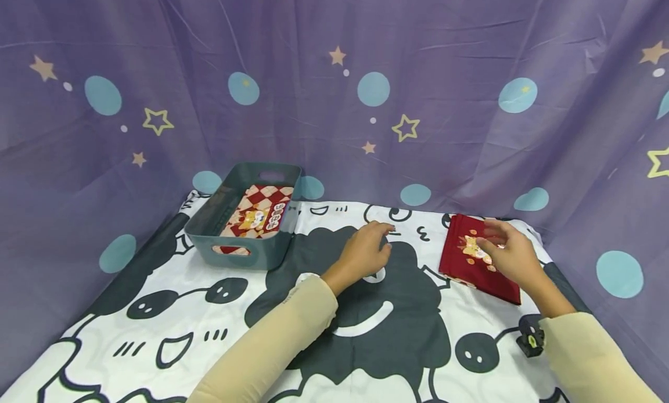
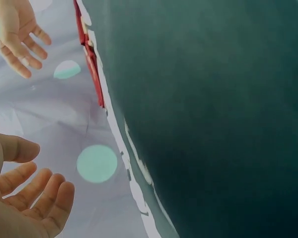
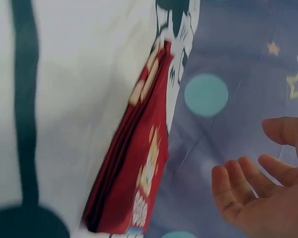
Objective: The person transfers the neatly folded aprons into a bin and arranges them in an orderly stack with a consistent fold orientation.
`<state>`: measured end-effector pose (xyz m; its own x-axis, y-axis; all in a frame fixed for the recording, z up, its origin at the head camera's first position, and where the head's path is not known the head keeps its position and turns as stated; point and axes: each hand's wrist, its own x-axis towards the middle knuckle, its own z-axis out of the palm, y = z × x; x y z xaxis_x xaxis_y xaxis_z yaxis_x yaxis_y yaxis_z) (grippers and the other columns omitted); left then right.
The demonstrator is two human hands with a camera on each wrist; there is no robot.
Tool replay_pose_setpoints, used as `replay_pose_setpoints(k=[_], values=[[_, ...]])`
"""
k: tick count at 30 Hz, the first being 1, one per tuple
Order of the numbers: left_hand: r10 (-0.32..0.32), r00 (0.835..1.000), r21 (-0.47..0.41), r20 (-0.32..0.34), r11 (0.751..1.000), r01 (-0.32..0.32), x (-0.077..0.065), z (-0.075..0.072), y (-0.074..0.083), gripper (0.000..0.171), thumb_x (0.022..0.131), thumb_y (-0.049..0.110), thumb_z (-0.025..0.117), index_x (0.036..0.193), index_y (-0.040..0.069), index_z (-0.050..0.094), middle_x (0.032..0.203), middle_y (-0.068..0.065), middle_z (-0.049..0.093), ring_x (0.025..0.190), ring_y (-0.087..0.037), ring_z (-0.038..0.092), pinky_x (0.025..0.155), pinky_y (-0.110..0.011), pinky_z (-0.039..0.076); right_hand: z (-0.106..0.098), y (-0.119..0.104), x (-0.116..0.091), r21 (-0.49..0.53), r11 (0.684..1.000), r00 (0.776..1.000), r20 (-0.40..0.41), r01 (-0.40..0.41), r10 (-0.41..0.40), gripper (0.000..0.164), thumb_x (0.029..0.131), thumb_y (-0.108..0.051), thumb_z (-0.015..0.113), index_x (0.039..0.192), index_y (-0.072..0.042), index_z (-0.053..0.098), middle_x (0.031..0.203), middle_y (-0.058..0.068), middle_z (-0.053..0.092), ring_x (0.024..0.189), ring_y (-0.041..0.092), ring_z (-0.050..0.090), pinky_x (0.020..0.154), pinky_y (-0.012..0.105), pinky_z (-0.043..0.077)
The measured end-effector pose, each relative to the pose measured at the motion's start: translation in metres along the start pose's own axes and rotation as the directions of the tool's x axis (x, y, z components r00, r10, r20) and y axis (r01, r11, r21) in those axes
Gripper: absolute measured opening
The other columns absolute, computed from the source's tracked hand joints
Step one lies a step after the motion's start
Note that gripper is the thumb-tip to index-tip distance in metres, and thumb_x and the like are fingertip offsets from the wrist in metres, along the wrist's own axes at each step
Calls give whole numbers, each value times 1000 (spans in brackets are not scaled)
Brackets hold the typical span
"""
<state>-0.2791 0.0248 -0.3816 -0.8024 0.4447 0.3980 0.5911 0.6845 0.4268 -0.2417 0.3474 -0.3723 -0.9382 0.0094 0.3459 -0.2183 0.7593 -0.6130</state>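
On the right of the surface lies a folded red cloth [image 1: 460, 258] with a cartoon animal print. My right hand [image 1: 514, 258] hovers over its right part in the head view, fingers loosely bent and holding nothing. The right wrist view shows the folded layers of the red cloth [image 3: 134, 163] edge-on, apart from the right hand [image 3: 263, 183]. My left hand [image 1: 363, 252] is above the dark printed figure near the middle, its fingers relaxed around nothing. In the left wrist view the left hand [image 2: 32, 193] has its palm turned up.
A grey-green plastic basket [image 1: 251, 261] stands at the back left, with a folded red-and-cream checked cloth [image 1: 253, 214] inside. The surface wears a white sheet [image 1: 219, 339] with black cartoon prints. Purple curtains [image 1: 313, 20] hang behind and at both sides.
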Motion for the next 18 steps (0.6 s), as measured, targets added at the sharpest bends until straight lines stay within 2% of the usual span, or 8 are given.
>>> replay_pose_setpoints(k=[6,11,14,18], values=[[-3,999,-20,34,1000,4,8,12,4,37,97,15,65,133,11,67,124,-4,66,113,-20,64,92,-36,54,-10,23,1,7,997,997,0,-76,76,54,101,-24,64,142,8,49,126,34,62,117,53,60,68,7,41],[-25,999,-74,44,997,28,14,23,7,37,95,13,65,132,11,67,121,-4,68,108,-20,66,87,-36,55,-13,38,3,9,994,995,-2,-105,105,51,101,-19,63,140,10,50,123,37,61,114,54,61,68,12,43],[-63,996,-87,59,994,68,19,31,11,37,94,13,66,131,13,68,117,-3,69,106,-20,66,84,-36,55,-14,46,4,3,990,990,21,-138,138,52,101,-19,62,140,12,48,123,37,61,110,50,63,66,16,46],[-102,991,-98,88,989,111,24,41,17,36,94,14,65,130,14,69,115,-1,70,106,-19,65,85,-35,54,-17,57,4,14,982,978,91,-190,188,56,101,-20,61,141,15,44,125,40,58,97,38,67,64,21,52]])
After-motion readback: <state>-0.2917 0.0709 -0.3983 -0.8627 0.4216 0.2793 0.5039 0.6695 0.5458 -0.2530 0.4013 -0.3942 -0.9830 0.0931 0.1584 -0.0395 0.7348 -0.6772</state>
